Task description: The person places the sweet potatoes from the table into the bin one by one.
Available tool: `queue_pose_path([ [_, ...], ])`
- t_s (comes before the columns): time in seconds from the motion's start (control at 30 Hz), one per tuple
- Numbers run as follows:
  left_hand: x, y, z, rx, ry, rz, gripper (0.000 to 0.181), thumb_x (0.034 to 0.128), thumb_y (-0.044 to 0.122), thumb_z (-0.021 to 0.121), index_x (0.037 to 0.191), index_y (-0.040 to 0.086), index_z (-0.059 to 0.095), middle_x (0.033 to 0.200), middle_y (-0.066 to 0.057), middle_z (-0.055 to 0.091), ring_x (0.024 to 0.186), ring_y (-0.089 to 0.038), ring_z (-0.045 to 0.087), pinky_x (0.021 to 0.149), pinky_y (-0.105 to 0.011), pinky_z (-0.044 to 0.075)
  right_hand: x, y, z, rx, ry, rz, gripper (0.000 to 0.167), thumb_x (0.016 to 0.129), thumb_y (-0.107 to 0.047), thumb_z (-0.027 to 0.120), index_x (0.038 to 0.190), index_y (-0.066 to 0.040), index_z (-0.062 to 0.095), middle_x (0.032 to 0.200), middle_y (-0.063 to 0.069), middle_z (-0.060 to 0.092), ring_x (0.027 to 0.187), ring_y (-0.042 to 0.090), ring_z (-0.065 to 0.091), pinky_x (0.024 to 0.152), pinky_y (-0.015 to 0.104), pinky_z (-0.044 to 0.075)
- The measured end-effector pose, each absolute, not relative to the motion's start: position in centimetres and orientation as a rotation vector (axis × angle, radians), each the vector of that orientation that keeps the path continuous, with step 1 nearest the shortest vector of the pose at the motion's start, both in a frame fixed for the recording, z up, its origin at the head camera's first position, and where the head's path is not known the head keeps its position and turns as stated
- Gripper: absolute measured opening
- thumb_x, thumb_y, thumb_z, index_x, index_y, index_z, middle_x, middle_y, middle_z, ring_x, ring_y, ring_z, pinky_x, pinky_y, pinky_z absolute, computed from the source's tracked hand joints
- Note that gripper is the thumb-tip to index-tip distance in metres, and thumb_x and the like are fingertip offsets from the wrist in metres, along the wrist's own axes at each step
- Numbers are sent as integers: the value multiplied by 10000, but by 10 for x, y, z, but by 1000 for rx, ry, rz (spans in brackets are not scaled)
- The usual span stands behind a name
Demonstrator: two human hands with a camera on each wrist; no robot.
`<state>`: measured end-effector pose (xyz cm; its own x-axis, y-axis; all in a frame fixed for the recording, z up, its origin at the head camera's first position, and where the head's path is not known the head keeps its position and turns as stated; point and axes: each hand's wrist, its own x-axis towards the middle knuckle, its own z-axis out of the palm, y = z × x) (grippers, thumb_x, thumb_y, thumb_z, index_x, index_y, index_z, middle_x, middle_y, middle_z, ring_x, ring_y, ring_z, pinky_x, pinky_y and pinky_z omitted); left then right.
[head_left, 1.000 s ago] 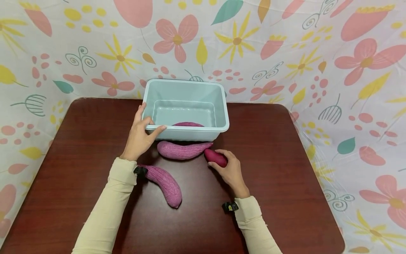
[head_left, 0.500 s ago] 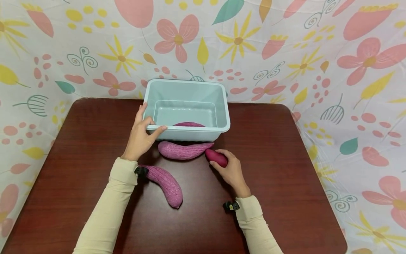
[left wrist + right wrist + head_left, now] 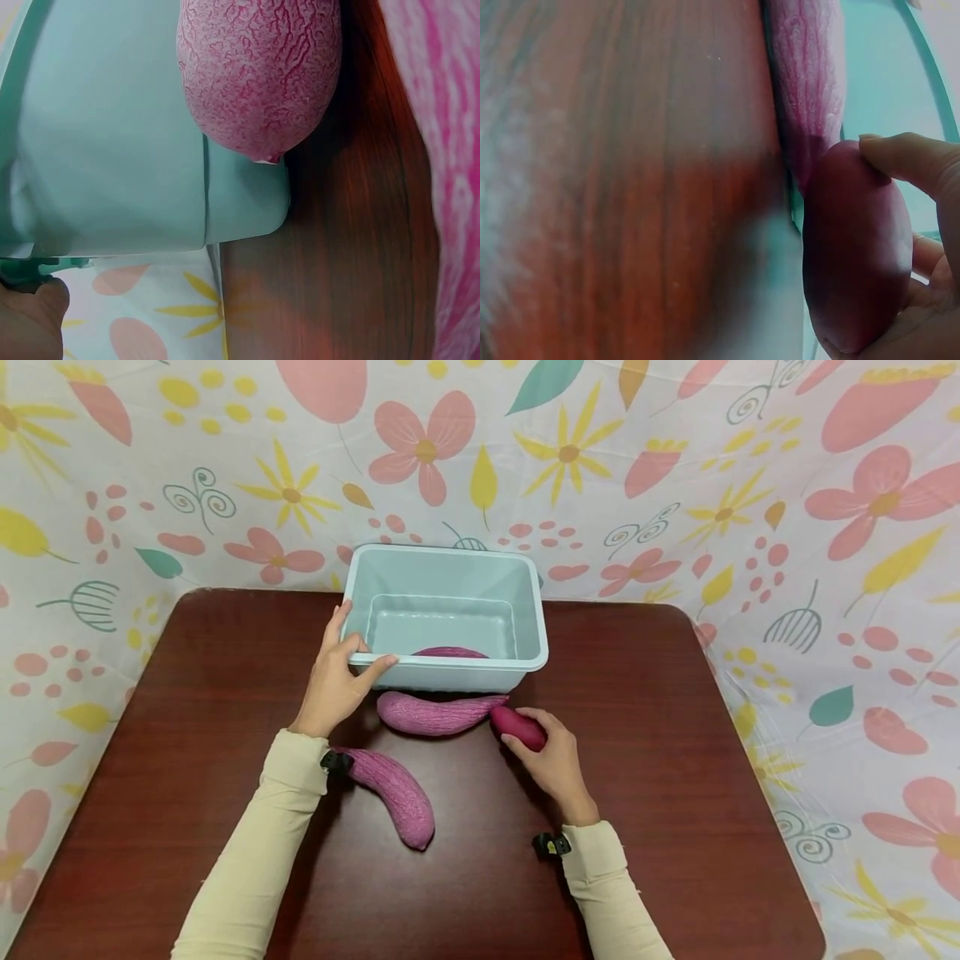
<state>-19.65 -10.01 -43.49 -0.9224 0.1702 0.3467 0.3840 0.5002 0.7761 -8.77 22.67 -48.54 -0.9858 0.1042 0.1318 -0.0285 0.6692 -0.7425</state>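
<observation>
My left hand [image 3: 330, 689] grips the front left corner of a pale blue-green plastic bin [image 3: 465, 678], thumb on the front rim and fingers along the side. In my right hand [image 3: 553, 756], thumb and fingers hold a smooth dark red oval fruit [image 3: 517, 727]. Its far end is by the thin tip of a long, wrinkled pinkish-purple eggplant [image 3: 435, 714], which lies just before the bin. A second such eggplant [image 3: 397, 802] lies nearer, by my left wrist. Inside the bin a purple thing [image 3: 450, 652] shows only its top; the front wall hides the rest.
The dark brown wooden table [image 3: 660, 760] has rounded corners. Behind it and along its sides hangs a white cloth [image 3: 667, 410] printed with flowers; the bin stands close to it at the back edge.
The head view has drifted slightly, shifting everything a little to the right. The red fruit and my right hand have moved at most slightly upward in view; my left hand keeps its grip on the bin.
</observation>
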Motion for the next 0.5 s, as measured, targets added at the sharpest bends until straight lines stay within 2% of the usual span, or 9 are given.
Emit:
queue_pose_path([
  [0.23,-198,-98,-435,-465,-2506,-1386,443,900,394,759,795,60,488,1693,-51,199,1597,-208,99,1131,-575,360,-89,226,-480,-52,-2698,1219,445,851,-280,823,1251,-162,671,1243,94,687,1023,281,644,850,422,522],
  [0.5,-197,-98,-436,-464,-2500,-1399,458,898,380,765,780,34,489,1691,-58,198,1596,-199,100,1155,-563,343,-90,223,-472,-8,-2652,1217,453,846,-256,828,1258,-161,667,1232,90,686,1020,284,632,843,433,529],
])
